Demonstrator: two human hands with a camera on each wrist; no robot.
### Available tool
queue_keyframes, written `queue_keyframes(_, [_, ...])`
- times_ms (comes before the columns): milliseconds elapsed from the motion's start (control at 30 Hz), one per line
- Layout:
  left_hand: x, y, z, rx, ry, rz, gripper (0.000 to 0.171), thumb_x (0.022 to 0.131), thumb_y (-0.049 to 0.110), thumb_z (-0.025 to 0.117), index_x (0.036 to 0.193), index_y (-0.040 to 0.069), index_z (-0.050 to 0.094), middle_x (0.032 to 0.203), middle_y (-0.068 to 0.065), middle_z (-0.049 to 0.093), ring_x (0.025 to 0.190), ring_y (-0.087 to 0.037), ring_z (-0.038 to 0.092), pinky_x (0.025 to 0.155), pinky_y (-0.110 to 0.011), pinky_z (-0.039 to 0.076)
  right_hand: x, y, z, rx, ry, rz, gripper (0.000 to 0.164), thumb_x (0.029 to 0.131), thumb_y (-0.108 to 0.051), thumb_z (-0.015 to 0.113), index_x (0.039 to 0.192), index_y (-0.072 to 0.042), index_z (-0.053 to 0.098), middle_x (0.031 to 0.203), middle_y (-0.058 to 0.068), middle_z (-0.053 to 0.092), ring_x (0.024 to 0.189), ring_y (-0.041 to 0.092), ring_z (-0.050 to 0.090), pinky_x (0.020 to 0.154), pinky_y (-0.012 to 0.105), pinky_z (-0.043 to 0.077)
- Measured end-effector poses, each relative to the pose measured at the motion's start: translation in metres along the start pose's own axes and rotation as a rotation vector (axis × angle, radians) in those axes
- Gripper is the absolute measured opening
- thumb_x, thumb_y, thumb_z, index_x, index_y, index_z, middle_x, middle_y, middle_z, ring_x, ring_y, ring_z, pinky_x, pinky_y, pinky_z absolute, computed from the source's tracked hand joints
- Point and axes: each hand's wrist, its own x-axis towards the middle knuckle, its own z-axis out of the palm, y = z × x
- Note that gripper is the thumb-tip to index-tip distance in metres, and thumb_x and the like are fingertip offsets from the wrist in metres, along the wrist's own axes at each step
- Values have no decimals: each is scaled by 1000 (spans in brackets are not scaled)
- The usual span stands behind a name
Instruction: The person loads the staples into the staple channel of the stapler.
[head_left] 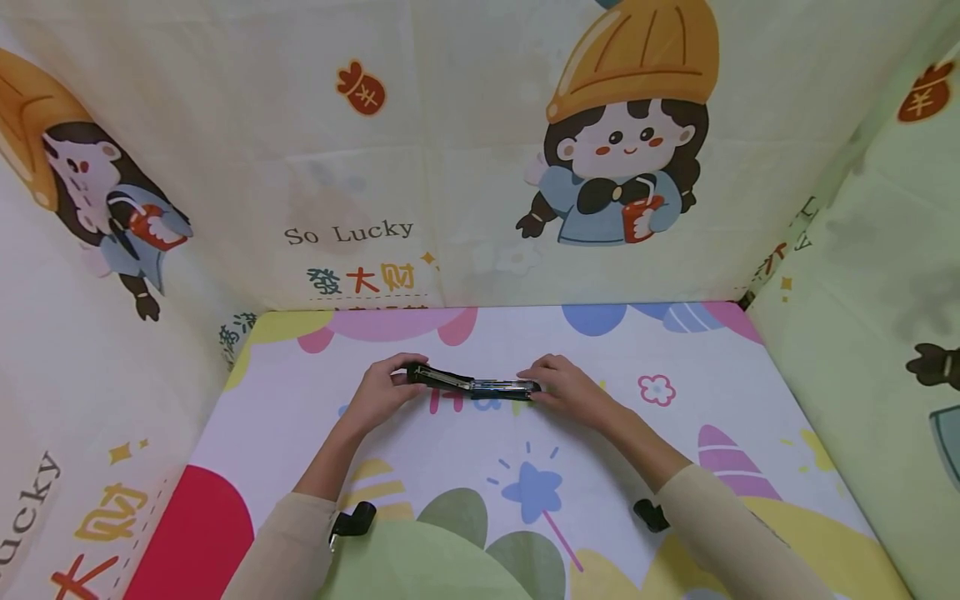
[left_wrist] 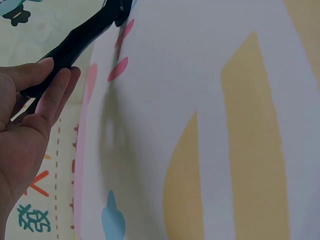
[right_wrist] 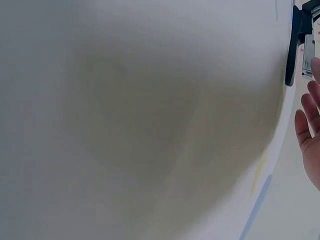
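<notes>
A black stapler (head_left: 471, 386), folded open at its hinge with metal parts showing, is held above the table between both hands. My left hand (head_left: 382, 392) pinches its left end; in the left wrist view the thumb lies on one side of the black body (left_wrist: 75, 47) and the fingers on the other. My right hand (head_left: 564, 388) holds the right end, thumb and fingers on either side of it. At the right edge of the right wrist view, a fingertip overlaps the silver metal part (right_wrist: 308, 55), beside a black arm of the stapler. The other right fingers extend below it.
The table (head_left: 600, 450) is covered with a printed cloth of coloured shapes. Cartoon-printed fabric walls (head_left: 465, 167) rise at the back and both sides. Black wrist-worn devices (head_left: 354, 519) sit by both sleeves. The stapler's shadow falls on the cloth.
</notes>
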Motion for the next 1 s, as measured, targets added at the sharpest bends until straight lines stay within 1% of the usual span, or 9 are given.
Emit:
queue_keyframes(167, [0, -1, 0, 9, 0, -1, 49, 91, -3, 74, 138, 4, 62, 143, -20, 56, 115, -33, 69, 86, -26, 61, -4, 3, 2, 46, 18, 70, 45, 89, -13, 81, 132, -9, 70, 122, 11, 68, 114, 29, 60, 99, 48, 53])
queue_keyframes(333, [0, -1, 0, 15, 0, 3, 49, 91, -2, 74, 138, 5, 63, 142, -18, 57, 115, -33, 70, 87, -27, 61, -6, 6, 6, 80, 17, 125, 42, 88, -16, 82, 129, -8, 71, 120, 10, 69, 110, 28, 60, 96, 46, 54])
queue_keyframes(533, [0, 0, 0, 16, -2, 8, 49, 91, -3, 74, 138, 5, 63, 142, -19, 57, 115, -33, 70, 86, -26, 61, -6, 9, 9, 86, 29, 147, 37, 87, -15, 83, 121, -5, 74, 112, 9, 72, 97, 23, 58, 85, 40, 51])
queue_keyframes(633, [0, 0, 0, 15, -1, 9, 49, 91, -3, 74, 137, 4, 63, 142, -19, 57, 115, -34, 70, 84, -25, 61, -6, 10, 11, 87, 32, 162, 33, 87, -15, 83, 117, -4, 75, 107, 8, 72, 93, 21, 57, 82, 38, 50])
queue_keyframes(800, [0, 1, 0, 13, -4, 14, 49, 91, -2, 74, 138, 4, 62, 142, -18, 57, 116, -34, 70, 87, -27, 61, -6, 10, 11, 95, 31, 187, 29, 87, -14, 83, 113, -3, 76, 101, 7, 70, 92, 19, 58, 82, 38, 52])
queue_keyframes(1000, [-1, 3, 0, 17, -1, 20, 49, 91, -2, 75, 138, 4, 62, 142, -18, 56, 116, -34, 69, 88, -30, 61, -5, 8, 10, 107, 22, 192, 29, 88, -13, 81, 114, -2, 75, 100, 6, 70, 92, 19, 60, 83, 39, 54])
